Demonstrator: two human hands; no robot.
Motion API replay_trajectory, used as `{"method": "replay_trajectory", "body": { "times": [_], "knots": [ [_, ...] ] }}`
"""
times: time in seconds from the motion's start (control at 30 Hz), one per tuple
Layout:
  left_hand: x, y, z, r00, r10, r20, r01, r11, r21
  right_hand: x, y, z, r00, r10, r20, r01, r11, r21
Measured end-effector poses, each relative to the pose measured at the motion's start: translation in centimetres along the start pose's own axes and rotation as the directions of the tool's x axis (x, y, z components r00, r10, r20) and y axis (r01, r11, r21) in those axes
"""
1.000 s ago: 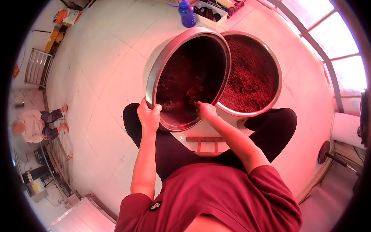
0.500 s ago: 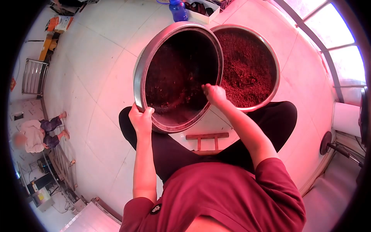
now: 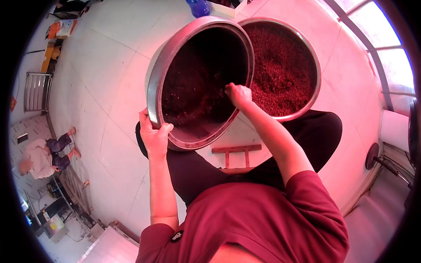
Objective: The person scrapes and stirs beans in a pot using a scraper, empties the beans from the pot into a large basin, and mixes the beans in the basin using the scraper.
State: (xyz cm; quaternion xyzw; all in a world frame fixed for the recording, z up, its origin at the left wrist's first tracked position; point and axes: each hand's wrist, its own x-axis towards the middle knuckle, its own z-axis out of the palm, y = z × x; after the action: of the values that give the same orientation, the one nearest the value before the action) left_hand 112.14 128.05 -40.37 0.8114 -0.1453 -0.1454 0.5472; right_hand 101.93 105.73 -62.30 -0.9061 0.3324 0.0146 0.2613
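Note:
A deep round metal basin [image 3: 154, 94] is tilted in front of me, its dark inside dotted with small bits. My left hand [image 3: 154, 131] grips its lower left rim, the thumb over the edge. My right hand [image 3: 239, 94] is closed at the right side of the basin's mouth, fingers bunched together. Whatever those fingers hold, if anything, is hidden. Behind and to the right stands a second wide metal basin [image 3: 319, 72], holding a bed of small reddish grains [image 3: 280, 74] with an uneven, hollowed surface.
A low wooden stool [image 3: 237, 149] shows between my legs. A blue bottle [image 3: 199, 8] and a white box [image 3: 223, 9] stand on the tiled floor beyond the basins. At far left a person [image 3: 41, 155] sits near a metal rack [image 3: 37, 92]. A window [image 3: 386, 30] is at right.
My right hand has moved slightly up and left in the view. The tilted basin and my left hand have shifted a little left; the whole view has also moved slightly.

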Motion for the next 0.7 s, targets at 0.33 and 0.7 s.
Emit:
{"method": "replay_trajectory", "body": {
  "times": [0.33,0.7],
  "knots": [
    [0.4,0.4,0.4,0.997,-0.077,0.03,0.081,0.983,-0.167,-3.0,-2.1,2.9,0.996,-0.09,-0.02,0.091,0.993,0.069],
    [0.2,-0.3,0.3,0.998,-0.064,0.012,0.065,0.989,-0.134,-6.8,-4.3,1.9,0.95,-0.19,0.248,0.158,0.977,0.145]
  ]
}}
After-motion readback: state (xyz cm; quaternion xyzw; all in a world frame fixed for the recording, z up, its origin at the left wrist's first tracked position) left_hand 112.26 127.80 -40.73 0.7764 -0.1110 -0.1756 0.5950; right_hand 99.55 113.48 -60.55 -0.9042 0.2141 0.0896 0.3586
